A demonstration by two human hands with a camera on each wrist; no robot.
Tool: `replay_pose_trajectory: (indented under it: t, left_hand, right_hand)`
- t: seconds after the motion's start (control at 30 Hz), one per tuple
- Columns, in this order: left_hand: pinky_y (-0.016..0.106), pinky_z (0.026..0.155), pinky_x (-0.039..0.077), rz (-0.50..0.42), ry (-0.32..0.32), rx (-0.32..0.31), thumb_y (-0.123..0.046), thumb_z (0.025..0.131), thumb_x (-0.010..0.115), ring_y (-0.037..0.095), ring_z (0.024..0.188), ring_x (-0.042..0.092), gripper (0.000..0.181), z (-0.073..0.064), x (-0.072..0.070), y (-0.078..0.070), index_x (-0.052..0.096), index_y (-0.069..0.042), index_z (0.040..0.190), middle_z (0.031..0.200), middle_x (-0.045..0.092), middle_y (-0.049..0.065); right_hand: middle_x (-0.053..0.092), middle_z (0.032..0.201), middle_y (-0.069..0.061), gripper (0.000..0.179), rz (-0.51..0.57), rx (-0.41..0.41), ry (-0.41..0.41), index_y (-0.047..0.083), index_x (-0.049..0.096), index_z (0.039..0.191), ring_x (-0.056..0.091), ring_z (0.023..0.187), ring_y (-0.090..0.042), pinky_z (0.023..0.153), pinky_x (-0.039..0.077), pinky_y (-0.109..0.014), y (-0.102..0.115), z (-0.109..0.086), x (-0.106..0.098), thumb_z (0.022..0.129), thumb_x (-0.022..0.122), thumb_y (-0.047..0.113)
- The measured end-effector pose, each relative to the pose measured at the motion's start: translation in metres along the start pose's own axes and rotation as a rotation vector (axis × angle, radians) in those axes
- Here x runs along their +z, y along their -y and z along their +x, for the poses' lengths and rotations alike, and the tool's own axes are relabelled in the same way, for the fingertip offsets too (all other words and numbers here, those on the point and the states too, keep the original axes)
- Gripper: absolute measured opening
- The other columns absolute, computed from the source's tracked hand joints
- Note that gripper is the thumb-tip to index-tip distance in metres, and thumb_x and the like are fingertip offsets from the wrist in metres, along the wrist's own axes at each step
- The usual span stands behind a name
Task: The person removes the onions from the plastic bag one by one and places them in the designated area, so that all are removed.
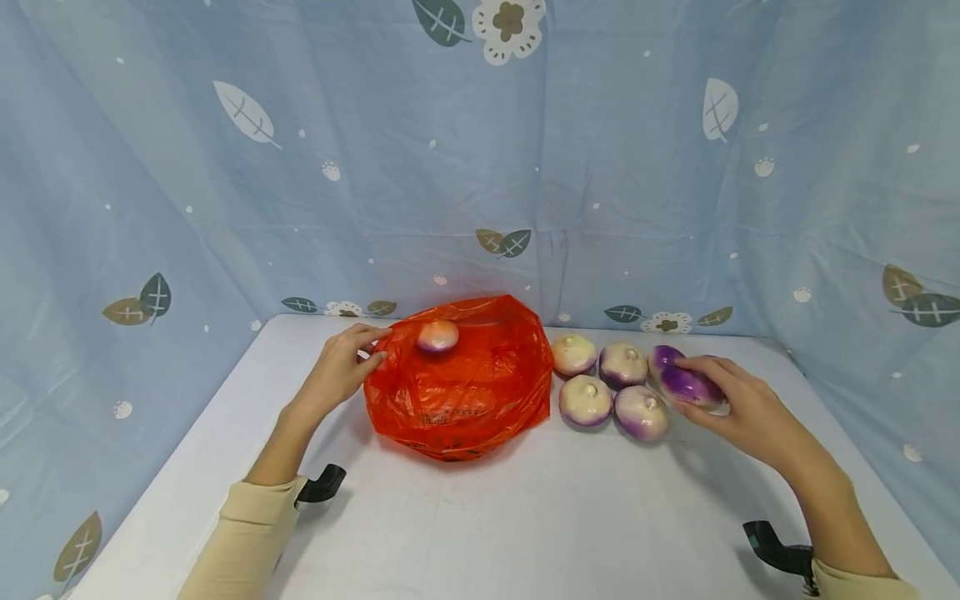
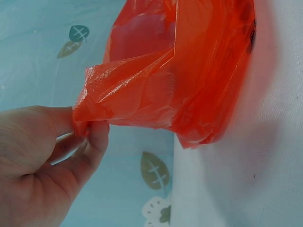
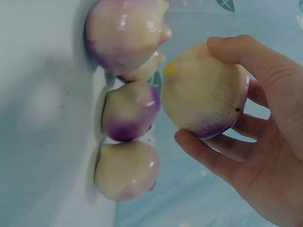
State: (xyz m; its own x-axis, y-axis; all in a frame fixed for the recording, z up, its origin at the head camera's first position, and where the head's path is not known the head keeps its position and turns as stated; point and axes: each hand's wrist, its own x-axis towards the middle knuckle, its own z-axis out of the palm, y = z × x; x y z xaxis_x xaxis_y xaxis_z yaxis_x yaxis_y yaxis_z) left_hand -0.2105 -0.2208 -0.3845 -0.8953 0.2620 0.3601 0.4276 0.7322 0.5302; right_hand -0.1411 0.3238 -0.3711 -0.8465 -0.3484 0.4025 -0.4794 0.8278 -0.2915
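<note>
My left hand (image 1: 341, 367) pinches the edge of a red plastic bag (image 2: 137, 94) between thumb and fingers. The bag (image 1: 457, 392) lies wide-mouthed on the table, and one white-and-purple turnip (image 1: 437, 337) shows at its far left part. My right hand (image 1: 753, 408) grips another turnip (image 3: 206, 92), thumb on one side and fingers curled round the other. In the head view its purple side faces up. That turnip is raised beside the row of other turnips, and a turnip with a purple end (image 1: 663, 359) sits just behind it, partly covered.
Several more turnips stand close together right of the bag, among them a front one (image 1: 587, 402) and a back one (image 1: 573, 355). A white table (image 1: 510, 525) runs up to a blue patterned cloth (image 1: 600, 167) at the back and sides. Black camera mounts sit on both wrists.
</note>
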Motion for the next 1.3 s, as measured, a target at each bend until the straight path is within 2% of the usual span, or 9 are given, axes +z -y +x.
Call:
replay_pose_trajectory:
  t: [0.37,0.63,0.83,1.07,1.3]
  left_hand:
    - [0.041,0.073,0.062,0.007,0.001,0.001,-0.001,0.087,0.070,0.028,0.088,0.070,0.037,0.000,0.001,0.000,0.066,0.000,0.125,0.116,0.067,0.017]
    - [0.041,0.072,0.062,0.008,-0.003,0.015,-0.001,0.087,0.070,0.028,0.087,0.070,0.037,-0.001,0.001,0.001,0.066,0.000,0.123,0.116,0.067,0.017]
    - [0.041,0.072,0.062,0.002,-0.006,0.017,-0.001,0.087,0.070,0.028,0.087,0.070,0.037,-0.001,0.001,0.000,0.066,0.000,0.124,0.116,0.067,0.017]
    - [0.041,0.073,0.062,-0.005,0.001,0.004,0.000,0.087,0.070,0.029,0.088,0.070,0.038,0.000,0.002,-0.001,0.066,0.000,0.125,0.117,0.067,0.017]
    - [0.041,0.073,0.062,0.003,0.001,0.004,-0.001,0.087,0.070,0.029,0.088,0.070,0.037,0.001,0.002,0.001,0.066,0.000,0.124,0.117,0.067,0.018]
  right_hand:
    - [0.059,0.128,-0.022,0.059,-0.004,0.018,0.046,0.015,0.059,0.129,0.066,0.100,-0.045,0.076,0.056,-0.059,-0.014,-0.013,0.006,0.076,0.084,0.025]
    - [0.057,0.127,-0.023,0.058,0.019,0.025,0.063,0.016,0.060,0.128,0.064,0.101,-0.052,0.079,0.053,-0.066,-0.021,-0.016,0.010,0.075,0.084,0.024]
    - [0.057,0.123,-0.022,0.055,0.027,0.062,0.109,0.017,0.059,0.128,0.066,0.098,-0.046,0.077,0.055,-0.059,-0.023,-0.018,0.012,0.079,0.082,0.027]
    - [0.059,0.123,-0.024,0.054,0.047,0.097,0.148,0.016,0.058,0.129,0.062,0.104,-0.052,0.082,0.052,-0.065,-0.026,-0.019,0.012,0.081,0.080,0.030]
    - [0.061,0.125,-0.025,0.054,0.056,0.112,0.172,0.014,0.058,0.129,0.061,0.108,-0.053,0.083,0.051,-0.066,-0.030,-0.020,0.013,0.082,0.079,0.032]
